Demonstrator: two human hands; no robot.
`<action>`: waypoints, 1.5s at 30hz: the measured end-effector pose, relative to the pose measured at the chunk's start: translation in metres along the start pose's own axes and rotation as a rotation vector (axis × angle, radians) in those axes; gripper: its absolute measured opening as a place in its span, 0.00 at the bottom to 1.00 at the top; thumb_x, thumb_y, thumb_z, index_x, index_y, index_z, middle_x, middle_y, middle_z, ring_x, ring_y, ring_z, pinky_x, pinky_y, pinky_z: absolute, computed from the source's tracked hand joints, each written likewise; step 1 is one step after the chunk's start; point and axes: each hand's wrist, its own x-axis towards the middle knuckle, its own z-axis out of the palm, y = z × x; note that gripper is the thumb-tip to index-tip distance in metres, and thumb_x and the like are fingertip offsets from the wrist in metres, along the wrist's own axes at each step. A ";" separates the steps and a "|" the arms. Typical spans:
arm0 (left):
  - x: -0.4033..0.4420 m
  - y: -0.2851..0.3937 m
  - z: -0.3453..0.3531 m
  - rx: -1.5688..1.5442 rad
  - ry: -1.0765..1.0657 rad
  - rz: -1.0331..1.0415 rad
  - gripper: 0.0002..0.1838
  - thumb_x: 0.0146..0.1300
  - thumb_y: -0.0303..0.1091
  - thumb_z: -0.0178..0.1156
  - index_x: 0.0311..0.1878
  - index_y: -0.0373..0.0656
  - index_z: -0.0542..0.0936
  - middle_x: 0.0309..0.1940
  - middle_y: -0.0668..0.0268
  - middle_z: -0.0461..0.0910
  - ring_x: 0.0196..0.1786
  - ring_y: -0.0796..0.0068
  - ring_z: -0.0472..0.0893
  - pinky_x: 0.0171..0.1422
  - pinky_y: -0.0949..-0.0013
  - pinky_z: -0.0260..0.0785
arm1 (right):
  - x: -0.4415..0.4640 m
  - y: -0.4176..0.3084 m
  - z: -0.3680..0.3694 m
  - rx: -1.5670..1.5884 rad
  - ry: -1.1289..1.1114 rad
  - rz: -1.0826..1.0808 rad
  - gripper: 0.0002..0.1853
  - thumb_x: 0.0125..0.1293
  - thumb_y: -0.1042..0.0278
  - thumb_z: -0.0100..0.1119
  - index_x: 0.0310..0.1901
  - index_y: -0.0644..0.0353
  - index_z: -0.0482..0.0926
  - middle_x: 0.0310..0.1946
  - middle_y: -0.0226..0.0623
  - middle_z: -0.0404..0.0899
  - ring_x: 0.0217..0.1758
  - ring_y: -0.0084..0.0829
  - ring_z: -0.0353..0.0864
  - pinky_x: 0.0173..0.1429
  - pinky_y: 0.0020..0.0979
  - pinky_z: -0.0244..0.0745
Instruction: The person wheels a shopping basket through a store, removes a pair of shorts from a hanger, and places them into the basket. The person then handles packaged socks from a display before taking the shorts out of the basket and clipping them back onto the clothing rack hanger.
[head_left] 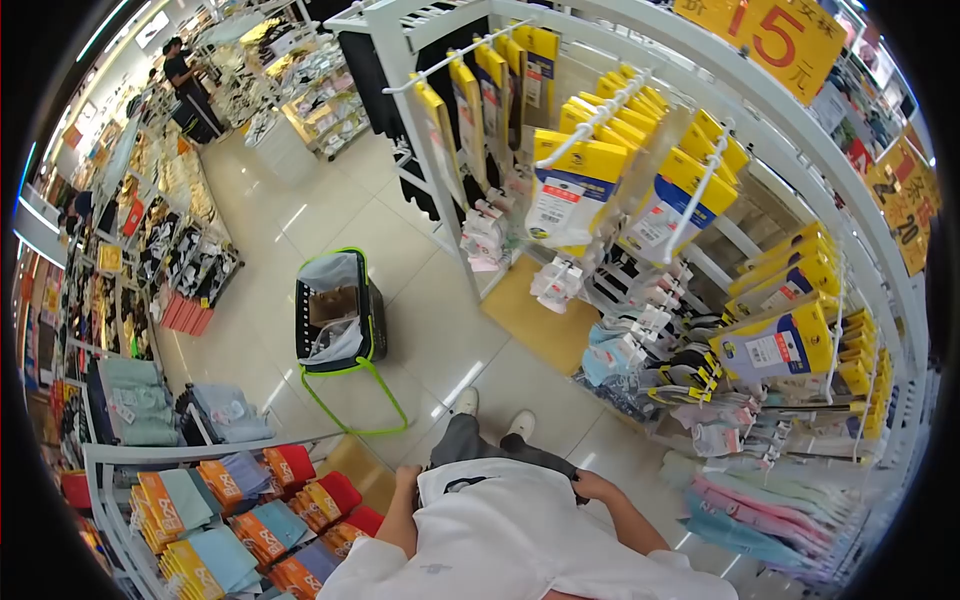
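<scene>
My left hand [408,479] is closed at my left side, against the edge of my white shirt [500,520] and my dark grey trousers [462,440]. On the other side, my right hand [596,487] has its fingers curled in at the trousers by my hip. What either hand grips, if anything, is hidden. Ahead on the floor, apart from both hands, stands a black shopping basket [375,325] with a bright green rim. A brown item [333,306] and clear plastic [335,342] lie inside it, and its green handle [385,392] is folded down toward me.
A white rack [425,215] holds yellow-topped sock packs [570,190] on my right. Packs with orange labels [165,500] hang at lower left. Along the left run goods-laden shelves [150,250]. A person [187,85] stands far off on the tiled floor [330,205].
</scene>
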 end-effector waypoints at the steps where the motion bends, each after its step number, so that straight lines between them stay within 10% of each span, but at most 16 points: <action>1: 0.002 -0.004 -0.001 0.038 0.019 -0.002 0.19 0.42 0.41 0.58 0.26 0.28 0.78 0.27 0.43 0.78 0.33 0.51 0.80 0.37 0.56 0.69 | -0.004 -0.011 0.001 -0.001 -0.010 0.112 0.26 0.54 0.54 0.54 0.50 0.65 0.69 0.37 0.42 0.77 0.38 0.28 0.74 0.39 0.26 0.68; 10: 0.025 -0.006 -0.017 0.259 -0.147 0.012 0.24 0.44 0.53 0.56 0.35 0.40 0.80 0.38 0.49 0.77 0.44 0.51 0.77 0.45 0.58 0.69 | 0.054 -0.017 0.029 -0.384 0.263 -0.178 0.29 0.55 0.50 0.53 0.51 0.65 0.69 0.45 0.48 0.76 0.47 0.39 0.76 0.52 0.34 0.67; 14: 0.057 -0.005 -0.032 0.588 -0.368 0.226 0.26 0.46 0.52 0.56 0.41 0.40 0.79 0.41 0.49 0.77 0.43 0.52 0.78 0.46 0.59 0.69 | 0.235 0.173 0.042 -0.796 0.573 -0.195 0.17 0.61 0.64 0.47 0.48 0.65 0.72 0.43 0.49 0.76 0.43 0.42 0.76 0.50 0.36 0.69; 15: 0.060 -0.008 -0.038 0.579 -0.365 0.214 0.26 0.46 0.52 0.56 0.41 0.40 0.79 0.41 0.49 0.77 0.43 0.52 0.78 0.46 0.59 0.69 | 0.197 0.138 0.054 -0.806 0.562 -0.202 0.17 0.61 0.64 0.47 0.48 0.65 0.72 0.43 0.49 0.76 0.43 0.42 0.76 0.50 0.36 0.69; 17: 0.060 -0.005 -0.041 -0.249 -0.346 -0.410 0.24 0.47 0.50 0.58 0.40 0.41 0.79 0.38 0.54 0.79 0.38 0.55 0.78 0.45 0.58 0.69 | 0.124 -0.009 0.063 0.314 0.551 -0.112 0.17 0.61 0.62 0.46 0.48 0.62 0.73 0.47 0.43 0.75 0.50 0.33 0.72 0.55 0.29 0.65; 22: 0.093 -0.048 -0.029 -0.418 -0.554 -0.359 0.23 0.47 0.49 0.59 0.42 0.41 0.78 0.37 0.59 0.79 0.36 0.57 0.77 0.44 0.58 0.69 | 0.096 -0.067 0.069 -0.003 0.356 -0.616 0.18 0.59 0.66 0.49 0.50 0.65 0.71 0.47 0.46 0.75 0.52 0.39 0.73 0.56 0.34 0.66; 23: 0.097 -0.055 -0.027 -0.461 -0.628 -0.372 0.24 0.49 0.49 0.58 0.43 0.40 0.78 0.38 0.59 0.79 0.38 0.56 0.78 0.45 0.59 0.69 | 0.092 -0.076 0.072 0.012 0.385 -0.603 0.18 0.59 0.66 0.49 0.50 0.65 0.71 0.47 0.46 0.75 0.52 0.39 0.73 0.56 0.34 0.66; 25: 0.102 -0.074 -0.033 -0.446 -0.691 -0.388 0.23 0.50 0.49 0.57 0.43 0.41 0.78 0.38 0.59 0.79 0.38 0.57 0.78 0.45 0.59 0.69 | 0.078 -0.090 0.083 -0.498 0.438 0.149 0.15 0.59 0.68 0.47 0.45 0.67 0.72 0.46 0.52 0.74 0.48 0.46 0.75 0.52 0.38 0.69; 31: 0.124 -0.065 -0.058 -0.389 -0.834 -0.483 0.21 0.55 0.50 0.51 0.43 0.43 0.77 0.40 0.60 0.79 0.40 0.59 0.77 0.44 0.59 0.70 | 0.229 0.152 0.138 -0.067 0.883 -0.018 0.18 0.55 0.62 0.52 0.45 0.65 0.72 0.41 0.49 0.77 0.44 0.49 0.76 0.45 0.40 0.71; 38: 0.131 -0.061 -0.061 -0.060 -0.826 -0.368 0.24 0.56 0.52 0.48 0.47 0.45 0.74 0.48 0.61 0.73 0.51 0.60 0.71 0.51 0.56 0.64 | 0.107 0.085 0.178 -0.254 0.665 -0.258 0.17 0.56 0.62 0.50 0.41 0.66 0.74 0.37 0.53 0.76 0.40 0.50 0.76 0.44 0.41 0.72; 41: 0.078 0.000 -0.095 -0.103 -0.740 -0.276 0.20 0.55 0.52 0.52 0.42 0.47 0.77 0.39 0.62 0.76 0.41 0.63 0.74 0.46 0.56 0.66 | 0.054 0.017 0.160 -0.370 0.532 -0.381 0.16 0.56 0.61 0.49 0.40 0.67 0.74 0.35 0.54 0.76 0.39 0.50 0.76 0.43 0.42 0.72; 45: 0.057 0.011 -0.094 -0.196 -0.706 -0.256 0.21 0.55 0.53 0.51 0.44 0.47 0.76 0.42 0.62 0.75 0.44 0.62 0.72 0.48 0.56 0.65 | 0.030 -0.044 0.156 -0.611 0.408 0.083 0.14 0.52 0.65 0.53 0.37 0.67 0.75 0.39 0.53 0.75 0.44 0.48 0.74 0.48 0.38 0.69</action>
